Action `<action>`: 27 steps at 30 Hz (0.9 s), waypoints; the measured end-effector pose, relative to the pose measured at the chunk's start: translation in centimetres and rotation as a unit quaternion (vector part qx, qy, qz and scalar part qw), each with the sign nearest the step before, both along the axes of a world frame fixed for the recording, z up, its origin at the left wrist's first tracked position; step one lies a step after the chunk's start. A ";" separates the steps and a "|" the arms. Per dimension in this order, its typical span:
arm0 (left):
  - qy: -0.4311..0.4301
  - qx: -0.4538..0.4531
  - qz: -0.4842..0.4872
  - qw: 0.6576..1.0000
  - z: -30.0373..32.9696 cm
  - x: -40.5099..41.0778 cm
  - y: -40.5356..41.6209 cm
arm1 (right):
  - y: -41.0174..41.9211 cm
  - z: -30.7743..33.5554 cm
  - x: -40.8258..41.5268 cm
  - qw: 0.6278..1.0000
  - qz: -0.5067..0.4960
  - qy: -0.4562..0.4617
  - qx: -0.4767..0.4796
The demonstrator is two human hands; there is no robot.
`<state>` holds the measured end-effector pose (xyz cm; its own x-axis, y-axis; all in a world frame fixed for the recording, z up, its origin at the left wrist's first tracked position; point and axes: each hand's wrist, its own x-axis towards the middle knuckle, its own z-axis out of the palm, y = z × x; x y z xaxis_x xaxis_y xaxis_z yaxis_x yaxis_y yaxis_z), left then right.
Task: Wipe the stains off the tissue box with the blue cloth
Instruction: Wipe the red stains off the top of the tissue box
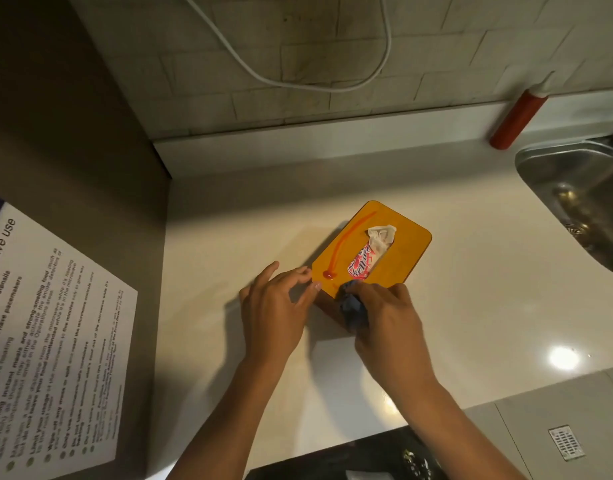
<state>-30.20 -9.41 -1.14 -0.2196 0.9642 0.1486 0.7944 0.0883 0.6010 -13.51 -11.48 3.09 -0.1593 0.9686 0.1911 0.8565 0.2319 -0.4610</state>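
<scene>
1. Nearest the viewer, the right hand (pixel 384 317) is closed around the bunched blue cloth (pixel 353 308), which pokes out on its thumb side; the cloth touches the near short edge of the tissue box (pixel 395 258), at the corner just ahead of the knuckles.
2. Beside it, the left hand (pixel 275 306) rests loosely open on the worktop (pixel 229 237), gripping nothing; its fingertips (pixel 315 285) reach the box's near left corner and seem to steady it there, though whether they press or only touch I cannot tell.
3. The box lies directly beyond both hands, its long axis running away from them and slanting to the right; a white tissue (pixel 381 237) stands out of the slot in its orange lid.
4. The stains are one red streak (pixel 348 237) along the lid's left long edge, ending in a blob (pixel 329 273) at the near end; that blob sits just ahead and to the left of the cloth, between the two hands, and the cloth-bearing right hand is the nearer one that counts; the streak looks unwiped, so I judge the wiping barely begun; the coming stroke should shift a little leftward, then push away along the long axis.
5. Farther off to the right, a red squeeze bottle (pixel 518 116) stands against the wall beside the sink (pixel 540 157).
</scene>
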 end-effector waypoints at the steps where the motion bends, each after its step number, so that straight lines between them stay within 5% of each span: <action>1: 0.003 -0.002 0.001 1.000 0.1 0.0 0.0 | -0.1 0.0 -0.7 1.000 0.006 -0.003 0.002; 23: -0.090 -0.004 0.020 0.996 0.7 -0.8 0.9 | 1.2 0.3 -0.3 1.000 0.003 0.024 -0.013; 27: -0.050 -0.001 0.027 0.998 1.3 -0.7 0.7 | 0.9 0.3 -1.2 0.999 0.026 0.021 -0.031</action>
